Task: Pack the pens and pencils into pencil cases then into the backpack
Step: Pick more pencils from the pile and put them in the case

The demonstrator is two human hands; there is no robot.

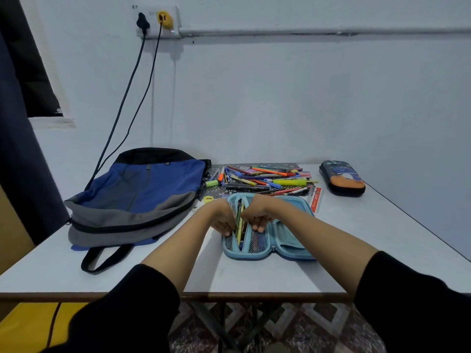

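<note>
Head view — left hand [221, 217], right hand [258, 215]: fingers [260, 228] curled in pencil case [290, 242], grasp unclear.

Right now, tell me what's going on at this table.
A person's left grip and right grip work among pens in the open light blue pencil case; fingers curled, exact hold unclear. A pile of pens and pencils lies unpacked behind it. The backpack and dark pencil case sit untouched.

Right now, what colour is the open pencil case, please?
The pencil case is light blue; head view.
</note>
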